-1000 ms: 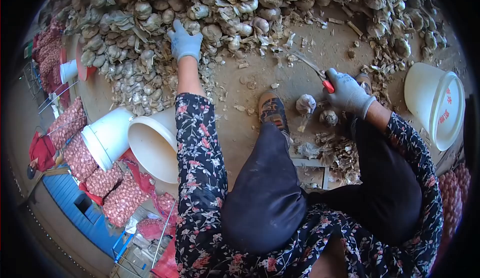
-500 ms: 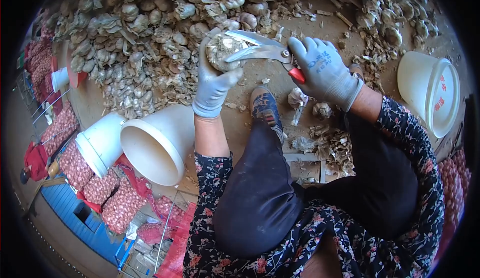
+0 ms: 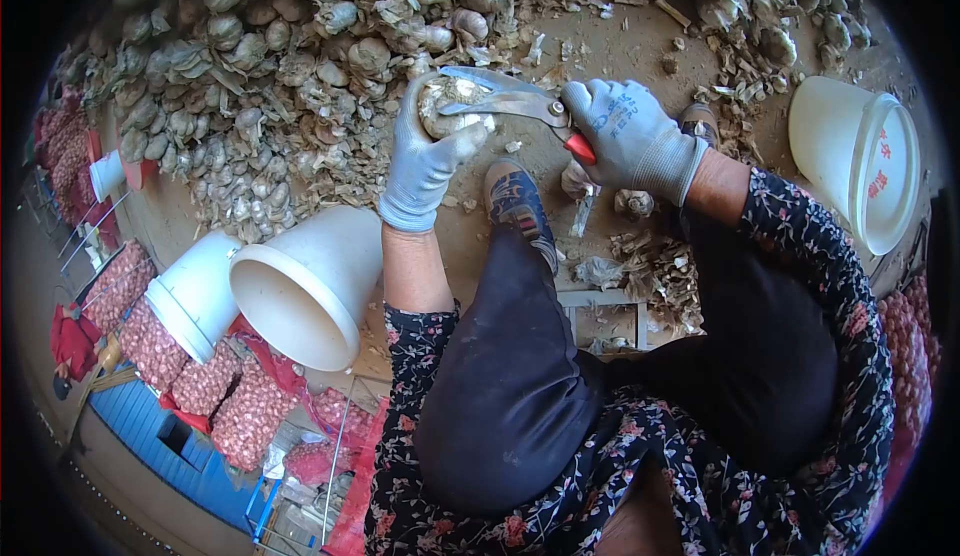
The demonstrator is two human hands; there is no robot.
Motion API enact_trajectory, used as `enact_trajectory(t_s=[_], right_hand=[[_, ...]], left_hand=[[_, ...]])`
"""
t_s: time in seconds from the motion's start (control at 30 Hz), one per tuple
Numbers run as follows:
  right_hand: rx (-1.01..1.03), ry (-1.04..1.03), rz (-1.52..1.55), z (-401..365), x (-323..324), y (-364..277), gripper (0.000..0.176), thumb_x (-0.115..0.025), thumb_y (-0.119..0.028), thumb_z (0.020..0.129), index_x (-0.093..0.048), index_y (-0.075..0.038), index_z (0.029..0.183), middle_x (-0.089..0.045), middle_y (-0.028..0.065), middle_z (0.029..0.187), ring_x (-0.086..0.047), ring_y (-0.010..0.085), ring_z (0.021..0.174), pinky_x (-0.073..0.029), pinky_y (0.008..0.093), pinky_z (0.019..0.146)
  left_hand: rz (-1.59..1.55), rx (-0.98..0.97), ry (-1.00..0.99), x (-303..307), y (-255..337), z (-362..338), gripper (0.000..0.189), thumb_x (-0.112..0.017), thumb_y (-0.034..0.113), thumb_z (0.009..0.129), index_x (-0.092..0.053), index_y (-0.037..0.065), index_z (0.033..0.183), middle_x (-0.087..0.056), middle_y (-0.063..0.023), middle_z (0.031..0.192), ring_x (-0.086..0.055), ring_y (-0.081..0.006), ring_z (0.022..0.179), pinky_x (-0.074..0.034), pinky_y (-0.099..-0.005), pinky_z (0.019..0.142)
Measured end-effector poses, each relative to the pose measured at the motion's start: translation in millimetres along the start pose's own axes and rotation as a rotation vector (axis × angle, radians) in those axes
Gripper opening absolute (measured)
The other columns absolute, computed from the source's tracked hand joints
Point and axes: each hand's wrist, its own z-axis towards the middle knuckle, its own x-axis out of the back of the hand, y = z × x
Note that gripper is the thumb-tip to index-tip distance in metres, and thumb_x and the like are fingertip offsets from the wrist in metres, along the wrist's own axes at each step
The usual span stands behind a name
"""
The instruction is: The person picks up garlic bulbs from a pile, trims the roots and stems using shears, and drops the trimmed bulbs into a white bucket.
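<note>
My gloved left hand (image 3: 425, 161) is closed around a garlic bulb (image 3: 440, 116), with its thumb along the near side. My gloved right hand (image 3: 635, 134) grips a pair of shears (image 3: 520, 103) by the handles, of which a red part shows below the pivot. The two blades reach left over the bulb's cut-looking pale face, one above and one across it. On the ground below my right hand lie a garlic bulb with a stem (image 3: 578, 184) and another bulb (image 3: 634, 203).
A big heap of garlic (image 3: 270, 66) spreads along the far side. White buckets (image 3: 345, 256) lie at the left, and a translucent bucket (image 3: 835, 141) is at the right. Filled mesh sacks (image 3: 250, 416) stand at lower left. A metal frame (image 3: 605, 298) sits between my legs.
The shear blades have come closer together over the bulb. My right hand has shifted slightly left, and the whole view has moved a little.
</note>
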Motion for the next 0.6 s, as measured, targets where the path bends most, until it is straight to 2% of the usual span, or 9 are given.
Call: enact_trajectory(t_s=[0.03,0.1,0.2,0.3,0.33,0.43,0.5,0.53,0.6], right_hand=[[-0.002,0.000,-0.002,0,-3,3,0.035,-0.059,-0.028,0.081,-0.046,-0.002,0.101,-0.061,0.0177,0.086,-0.062,0.0362,0.081,-0.048,0.0449,0.073],[-0.163,-0.073,0.267,-2,-9,5,0.029,-0.056,-0.025,0.084,-0.045,-0.002,0.098,-0.062,0.0203,0.081,-0.062,0.0383,0.078,-0.049,0.0462,0.069],[-0.194,0.001,0.309,-11,-15,17,0.024,-0.053,-0.022,0.085,-0.044,-0.001,0.094,-0.061,0.0228,0.079,-0.061,0.0403,0.078,-0.048,0.0480,0.070],[-0.214,-0.007,0.323,-25,-12,23,0.027,-0.054,-0.023,0.085,-0.045,0.000,0.096,-0.060,0.0238,0.082,-0.060,0.0417,0.082,-0.048,0.0472,0.074],[-0.188,-0.003,0.337,-31,-14,25,0.029,-0.055,-0.024,0.084,-0.045,0.000,0.098,-0.060,0.0245,0.085,-0.060,0.0416,0.085,-0.047,0.0466,0.076],[-0.203,-0.074,0.345,-33,-15,20,0.038,-0.057,-0.027,0.083,-0.044,0.000,0.106,-0.056,0.0255,0.096,-0.057,0.0407,0.094,-0.046,0.0449,0.082],[-0.102,0.084,0.367,-29,-20,13,0.046,-0.062,-0.024,0.081,-0.043,0.000,0.115,-0.053,0.0242,0.101,-0.054,0.0413,0.094,-0.044,0.0449,0.081],[-0.081,0.057,0.371,-24,-16,10,0.054,-0.063,-0.027,0.080,-0.041,0.000,0.121,-0.052,0.0245,0.104,-0.054,0.0413,0.096,-0.045,0.0442,0.082],[-0.070,0.056,0.384,-17,-13,3,0.052,-0.063,-0.028,0.080,-0.042,0.000,0.118,-0.052,0.0247,0.104,-0.053,0.0413,0.097,-0.044,0.0445,0.083]], left_hand=[[0.027,0.029,-0.016,-2,1,1,0.056,-0.071,0.005,0.066,-0.047,0.001,0.116,-0.060,-0.0065,0.102,-0.060,-0.0137,0.092,-0.050,-0.0288,0.083],[-0.099,0.046,-0.032,-8,-2,-2,0.054,-0.071,0.006,0.067,-0.048,0.001,0.116,-0.060,-0.0068,0.105,-0.060,-0.0157,0.094,-0.052,-0.0301,0.083],[-0.577,-0.063,-0.231,-4,-22,-4,0.056,-0.065,-0.003,0.070,-0.048,0.006,0.122,-0.058,-0.0091,0.112,-0.062,-0.0218,0.096,-0.054,-0.0337,0.085],[-0.818,-0.155,-0.216,-1,-37,3,0.057,-0.065,-0.001,0.075,-0.044,0.003,0.127,-0.057,-0.0149,0.114,-0.059,-0.0255,0.104,-0.054,-0.0318,0.088],[-0.965,-0.109,-0.145,4,-42,6,0.055,-0.063,-0.008,0.074,-0.048,0.003,0.126,-0.059,-0.0147,0.113,-0.058,-0.0274,0.107,-0.053,-0.0343,0.092],[-0.984,-0.164,-0.100,-3,-48,6,0.049,-0.062,-0.008,0.075,-0.053,0.004,0.121,-0.062,-0.0119,0.111,-0.058,-0.0274,0.108,-0.050,-0.0354,0.096],[-1.025,-0.160,-0.164,-9,-51,2,0.045,-0.061,-0.007,0.075,-0.056,0.006,0.118,-0.063,-0.0088,0.111,-0.059,-0.0261,0.107,-0.050,-0.0363,0.095],[-1.002,-0.137,-0.219,-10,-53,0,0.046,-0.061,-0.007,0.074,-0.057,0.007,0.117,-0.063,-0.0078,0.111,-0.059,-0.0252,0.107,-0.049,-0.0360,0.093],[-0.957,-0.106,-0.247,-10,-53,-4,0.050,-0.061,-0.007,0.071,-0.056,0.009,0.118,-0.063,-0.0075,0.111,-0.059,-0.0237,0.108,-0.050,-0.0359,0.087]])
